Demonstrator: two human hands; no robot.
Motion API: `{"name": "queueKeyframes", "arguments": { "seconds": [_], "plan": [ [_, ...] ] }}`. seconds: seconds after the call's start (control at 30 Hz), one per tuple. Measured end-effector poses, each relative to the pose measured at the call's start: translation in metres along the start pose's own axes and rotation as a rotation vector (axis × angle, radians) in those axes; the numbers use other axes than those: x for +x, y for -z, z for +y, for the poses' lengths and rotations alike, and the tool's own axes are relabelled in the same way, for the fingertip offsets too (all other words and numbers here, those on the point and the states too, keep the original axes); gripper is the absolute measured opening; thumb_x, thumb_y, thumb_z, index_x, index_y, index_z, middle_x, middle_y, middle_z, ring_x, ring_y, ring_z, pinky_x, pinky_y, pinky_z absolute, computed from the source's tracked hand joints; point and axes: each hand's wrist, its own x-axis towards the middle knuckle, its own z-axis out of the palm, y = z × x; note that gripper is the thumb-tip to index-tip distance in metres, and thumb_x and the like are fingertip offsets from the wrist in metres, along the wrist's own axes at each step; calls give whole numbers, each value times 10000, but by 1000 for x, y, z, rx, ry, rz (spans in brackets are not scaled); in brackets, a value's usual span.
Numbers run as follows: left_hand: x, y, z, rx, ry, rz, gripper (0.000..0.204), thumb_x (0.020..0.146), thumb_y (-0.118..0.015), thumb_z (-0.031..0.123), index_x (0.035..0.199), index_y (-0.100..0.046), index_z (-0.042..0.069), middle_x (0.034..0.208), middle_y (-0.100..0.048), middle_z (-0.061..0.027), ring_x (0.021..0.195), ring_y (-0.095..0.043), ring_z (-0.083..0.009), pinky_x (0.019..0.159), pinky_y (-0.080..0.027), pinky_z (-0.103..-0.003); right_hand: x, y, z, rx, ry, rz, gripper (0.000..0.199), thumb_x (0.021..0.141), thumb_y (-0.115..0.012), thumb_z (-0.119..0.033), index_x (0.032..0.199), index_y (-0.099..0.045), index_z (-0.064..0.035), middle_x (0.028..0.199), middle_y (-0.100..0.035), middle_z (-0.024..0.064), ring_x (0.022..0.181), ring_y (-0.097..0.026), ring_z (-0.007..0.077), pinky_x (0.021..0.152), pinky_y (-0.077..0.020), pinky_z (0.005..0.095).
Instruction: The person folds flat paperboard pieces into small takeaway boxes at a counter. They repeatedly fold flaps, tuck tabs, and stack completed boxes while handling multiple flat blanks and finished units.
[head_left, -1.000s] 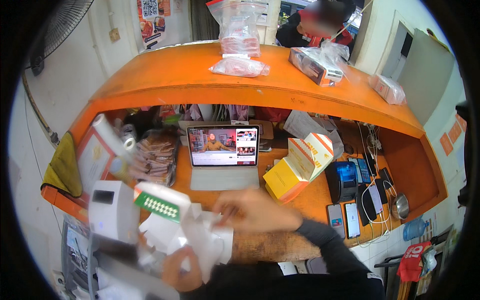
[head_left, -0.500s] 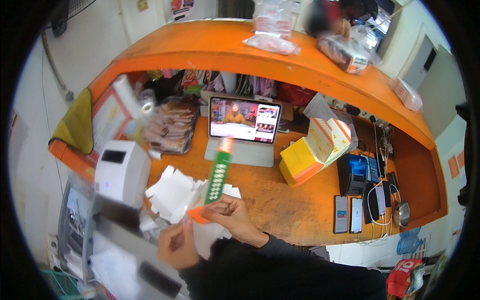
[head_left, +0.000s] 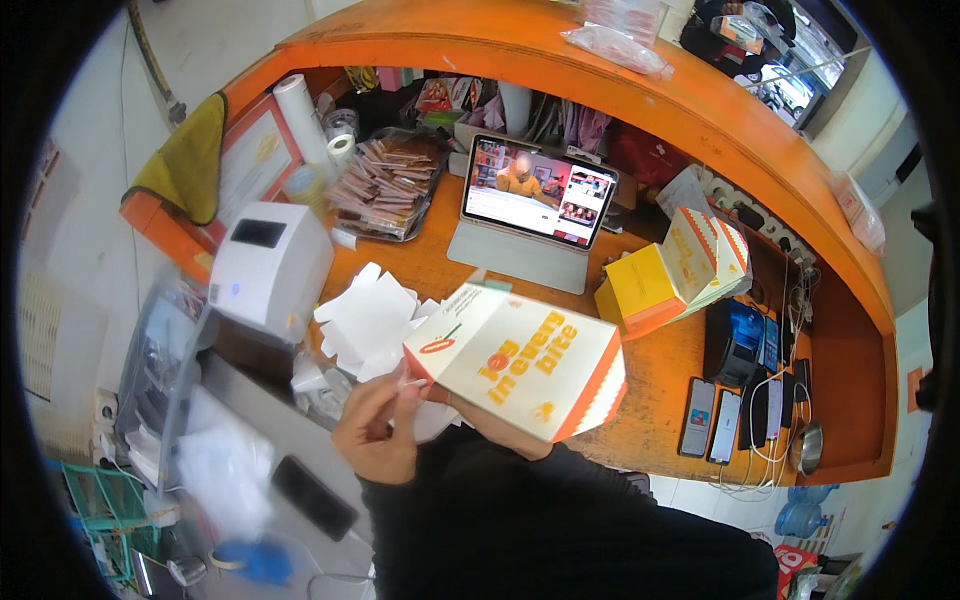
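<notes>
Your left hand (head_left: pixel 378 430) pinches the printed carton (head_left: pixel 520 355) at its orange corner, seemingly to steady it above the wooden desk (head_left: pixel 655 415), while your right hand (head_left: pixel 508 432) apparently props it from beneath, its hidden fingers' grip impossible to tell.

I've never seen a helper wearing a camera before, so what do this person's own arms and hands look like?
They are human, not mechanical. The left hand is bare, with no glove, ring or watch showing. The right hand is mostly hidden, but no glove shows. Dark, nearly black long sleeves cover the arms, without visible markings.
</notes>
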Motion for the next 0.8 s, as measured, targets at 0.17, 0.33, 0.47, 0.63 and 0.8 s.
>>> {"name": "queueKeyframes", "arguments": {
  "seconds": [0.17,0.33,0.47,0.63,0.8],
  "plan": [
    [2,0,11,465,-209,-10,122,817,-742,0,936,-734,-27,908,-712,-139,831,-685,-173,741,-518,-266,1,7,-7,2,-81,19,390,869,-717,-81,1218,-571,14,1103,-652,90,1001,-618,172,861,-508,317],
    [2,-2,21,485,-214,43,151,770,-740,-39,920,-736,-16,929,-729,-157,873,-721,-248,800,-539,-291,-2,12,-7,50,-80,79,424,854,-727,-95,1228,-561,18,1110,-643,92,1001,-611,176,869,-499,324],
    [5,4,28,551,-248,-24,148,775,-728,-47,921,-730,-25,929,-729,-151,865,-720,-241,782,-548,-287,-4,16,-4,90,-52,126,448,835,-738,-100,1228,-558,17,1120,-632,98,1007,-606,183,874,-494,330],
    [7,13,22,523,-252,-183,177,794,-712,-52,968,-725,-24,935,-725,-147,825,-712,-231,730,-547,-278,-12,17,1,99,-40,128,477,812,-752,-106,1229,-555,15,1133,-618,104,1014,-600,190,880,-488,336],
    [1,23,10,250,-86,-240,167,822,-683,-73,970,-734,-16,964,-720,-169,824,-698,-191,728,-548,-283,-19,10,8,86,-45,88,506,788,-765,-112,1229,-552,13,1146,-604,111,1022,-593,198,886,-482,343]
  ]
}}
